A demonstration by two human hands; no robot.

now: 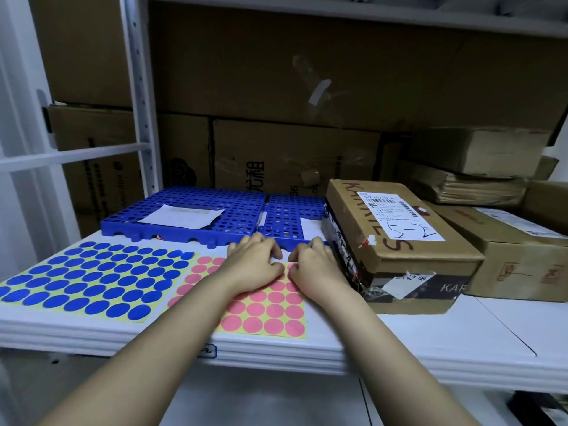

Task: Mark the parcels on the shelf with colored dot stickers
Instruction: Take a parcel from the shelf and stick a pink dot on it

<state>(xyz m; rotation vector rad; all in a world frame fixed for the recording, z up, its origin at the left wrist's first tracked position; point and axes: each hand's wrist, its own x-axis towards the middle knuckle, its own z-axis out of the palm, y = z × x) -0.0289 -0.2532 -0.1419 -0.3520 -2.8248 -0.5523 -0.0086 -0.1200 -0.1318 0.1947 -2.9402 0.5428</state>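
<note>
Working at the far edge of the pink dot sheet (264, 312), both hands sit side by side on the shelf (399, 342); the left hand (256, 264) lies with its fingers curled down onto the sheet's top rows, and the right hand (315, 265) mirrors it, fingertips bent toward the same spot; it looks as if the two are picking at one pink dot between them, though whether a dot is already pinched or merely being lifted is too small to tell. Judging by that, the step in hand is peeling a sticker; no dot can be made out on any parcel.

Just left of the grip lies the blue dot sheet (92, 281), flat and untouched; just right of it, nearly touching the right wrist, stands the taped Karries parcel (399, 238), its long axis running away from the person and a little leftward, its labelled top facing up. That parcel is nearer the right hand, so a short carry rightward and up onto its lid seems the likely next move; the lid sits higher than the sheet, so the dot must be lifted clear of the box's near edge.

Beyond the grip rest two blue perforated trays (184, 210) with paper slips; farther right of the grip lie more brown parcels (516, 250); large cartons (292, 155) fill the back.
</note>
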